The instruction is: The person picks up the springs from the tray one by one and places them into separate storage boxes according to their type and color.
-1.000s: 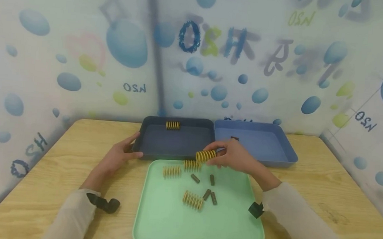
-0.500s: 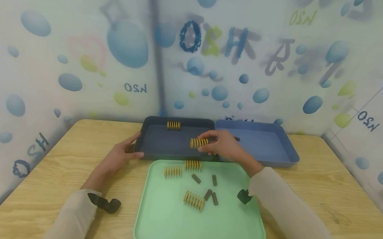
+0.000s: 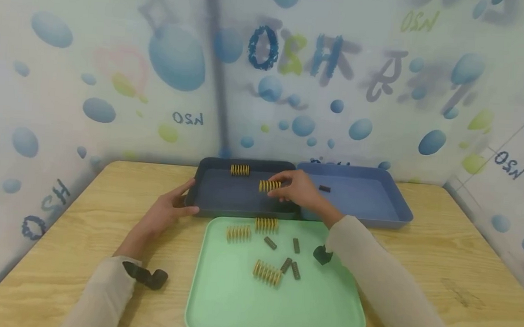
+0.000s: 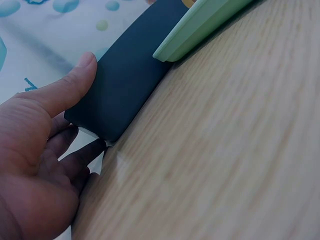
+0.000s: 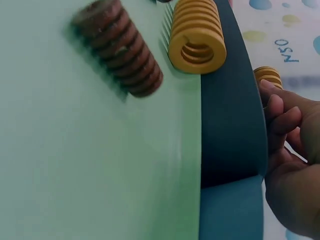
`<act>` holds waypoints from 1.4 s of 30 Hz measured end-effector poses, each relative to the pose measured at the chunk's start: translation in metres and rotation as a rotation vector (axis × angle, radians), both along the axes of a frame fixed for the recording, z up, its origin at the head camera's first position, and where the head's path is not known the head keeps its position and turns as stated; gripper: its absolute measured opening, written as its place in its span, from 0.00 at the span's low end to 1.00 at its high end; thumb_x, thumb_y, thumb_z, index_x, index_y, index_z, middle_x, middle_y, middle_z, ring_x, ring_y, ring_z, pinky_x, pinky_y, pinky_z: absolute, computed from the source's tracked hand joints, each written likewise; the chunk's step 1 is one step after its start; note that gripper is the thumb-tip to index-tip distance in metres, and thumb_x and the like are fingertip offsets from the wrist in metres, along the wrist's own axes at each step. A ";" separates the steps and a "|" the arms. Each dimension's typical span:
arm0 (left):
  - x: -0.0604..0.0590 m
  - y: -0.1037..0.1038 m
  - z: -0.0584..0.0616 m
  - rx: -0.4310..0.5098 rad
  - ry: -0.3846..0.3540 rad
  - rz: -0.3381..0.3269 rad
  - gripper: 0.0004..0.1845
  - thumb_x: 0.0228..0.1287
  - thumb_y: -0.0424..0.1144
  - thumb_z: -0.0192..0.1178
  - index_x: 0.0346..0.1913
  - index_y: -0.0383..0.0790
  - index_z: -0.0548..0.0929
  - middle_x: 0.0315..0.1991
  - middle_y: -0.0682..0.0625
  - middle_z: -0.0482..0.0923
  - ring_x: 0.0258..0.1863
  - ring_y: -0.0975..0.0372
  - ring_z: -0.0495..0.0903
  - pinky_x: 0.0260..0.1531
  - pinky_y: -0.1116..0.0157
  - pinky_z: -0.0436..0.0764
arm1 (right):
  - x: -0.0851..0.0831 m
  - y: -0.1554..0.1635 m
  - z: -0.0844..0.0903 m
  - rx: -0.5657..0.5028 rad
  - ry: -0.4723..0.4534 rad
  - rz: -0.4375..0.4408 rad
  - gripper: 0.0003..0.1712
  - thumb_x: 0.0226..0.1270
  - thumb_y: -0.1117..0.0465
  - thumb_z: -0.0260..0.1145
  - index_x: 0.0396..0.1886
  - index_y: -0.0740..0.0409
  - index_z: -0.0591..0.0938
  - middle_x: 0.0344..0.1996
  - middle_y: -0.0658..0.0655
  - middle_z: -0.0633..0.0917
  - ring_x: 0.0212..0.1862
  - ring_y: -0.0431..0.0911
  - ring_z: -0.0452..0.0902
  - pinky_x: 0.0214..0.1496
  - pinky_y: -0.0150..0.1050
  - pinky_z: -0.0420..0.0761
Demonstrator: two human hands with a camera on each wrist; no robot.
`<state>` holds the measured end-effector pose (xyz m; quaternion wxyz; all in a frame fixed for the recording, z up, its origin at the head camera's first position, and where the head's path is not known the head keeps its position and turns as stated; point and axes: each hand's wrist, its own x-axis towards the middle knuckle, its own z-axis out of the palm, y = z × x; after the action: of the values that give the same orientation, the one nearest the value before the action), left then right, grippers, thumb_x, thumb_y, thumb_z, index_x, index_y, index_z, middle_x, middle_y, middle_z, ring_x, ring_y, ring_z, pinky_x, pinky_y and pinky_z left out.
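My right hand [image 3: 283, 187] pinches a yellow coil spring [image 3: 269, 186] low over the dark navy tray [image 3: 227, 197]. The right wrist view shows my fingers [image 5: 282, 117] curled on that spring [image 5: 268, 75] beyond the tray's wall [image 5: 232, 125]. Another yellow spring [image 3: 239, 170] lies at the tray's far edge. My left hand [image 3: 174, 205] rests against the tray's near left corner, thumb [image 4: 75, 82] along the front wall [image 4: 127, 80] and the other fingers at the side. Between my arms, a green tray [image 3: 233, 308] holds three yellow springs and several small dark ones.
A lighter blue tray [image 3: 369, 201] sits against the navy tray's right side with one small dark spring [image 3: 324, 188] in it. Everything stands on a wooden table [image 3: 442, 257] closed in by patterned walls at the back and both sides. A black strap is on each wrist.
My right hand has carried the yellow spring up from the green tray's far edge and further over the navy tray. The left hand has stayed at the tray's corner.
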<state>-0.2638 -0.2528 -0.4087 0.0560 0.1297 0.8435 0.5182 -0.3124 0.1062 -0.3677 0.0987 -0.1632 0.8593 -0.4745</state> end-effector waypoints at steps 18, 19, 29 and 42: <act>-0.002 -0.001 -0.004 0.037 -0.002 -0.007 0.44 0.61 0.42 0.66 0.76 0.47 0.54 0.74 0.42 0.51 0.69 0.42 0.56 0.64 0.47 0.57 | -0.024 -0.021 0.001 0.028 -0.052 0.000 0.24 0.57 0.55 0.74 0.54 0.50 0.82 0.44 0.52 0.83 0.34 0.52 0.82 0.37 0.46 0.80; -0.003 -0.001 -0.004 0.033 -0.001 -0.005 0.44 0.61 0.43 0.66 0.76 0.47 0.54 0.74 0.42 0.51 0.69 0.42 0.56 0.64 0.47 0.56 | -0.025 -0.022 0.001 0.030 -0.052 -0.005 0.23 0.57 0.55 0.74 0.53 0.50 0.82 0.44 0.52 0.83 0.34 0.52 0.82 0.37 0.46 0.80; -0.002 0.000 -0.004 0.042 0.000 -0.010 0.43 0.61 0.42 0.66 0.75 0.47 0.54 0.74 0.45 0.50 0.69 0.43 0.55 0.65 0.48 0.55 | -0.039 -0.029 -0.005 0.050 -0.064 -0.044 0.21 0.56 0.58 0.74 0.51 0.54 0.83 0.39 0.52 0.85 0.32 0.48 0.82 0.34 0.41 0.81; -0.002 0.001 -0.002 0.045 0.003 -0.010 0.43 0.61 0.42 0.66 0.75 0.46 0.54 0.74 0.44 0.50 0.69 0.44 0.57 0.65 0.48 0.55 | -0.050 -0.035 -0.011 0.092 -0.085 -0.065 0.20 0.55 0.60 0.75 0.49 0.56 0.84 0.39 0.53 0.86 0.30 0.46 0.83 0.33 0.38 0.81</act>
<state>-0.2656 -0.2520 -0.4110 0.0545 0.1358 0.8310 0.5367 -0.3627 0.0711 -0.3784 0.1270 -0.1102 0.8802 -0.4438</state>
